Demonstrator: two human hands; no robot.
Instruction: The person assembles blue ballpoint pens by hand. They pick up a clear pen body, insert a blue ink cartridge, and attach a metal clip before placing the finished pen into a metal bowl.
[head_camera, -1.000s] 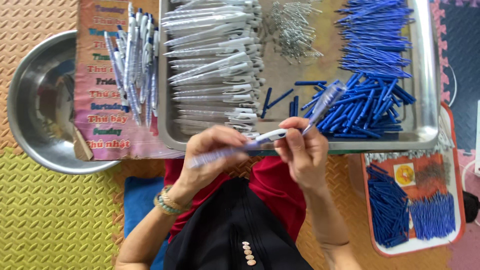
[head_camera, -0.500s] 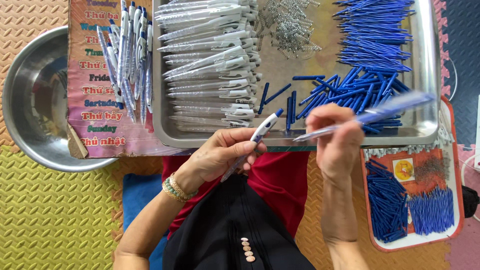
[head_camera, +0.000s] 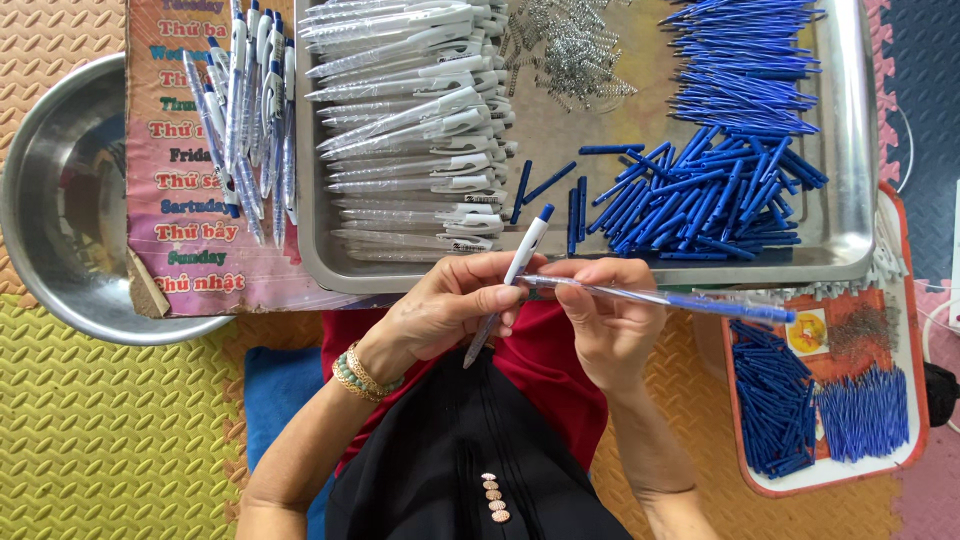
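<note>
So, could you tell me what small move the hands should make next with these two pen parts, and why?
Probably slide the refill barrel, held by the right hand, into the white pen body in the left hand. Their ends already meet between the fingertips, and finished pens lie stacked on the card.

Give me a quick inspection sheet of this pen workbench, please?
Surface: steel tray on patterned foam mats.
Job's things: white pen barrel in left hand; clear barrel with blue tip in right hand.
Clutter: white barrels, springs, blue parts; finished pens on a printed card; steel bowl; small tray of blue pieces.
Fingers: both hands pinch their parts.
Cables: white cord, right edge.
Surroundings: nothing seen.
</note>
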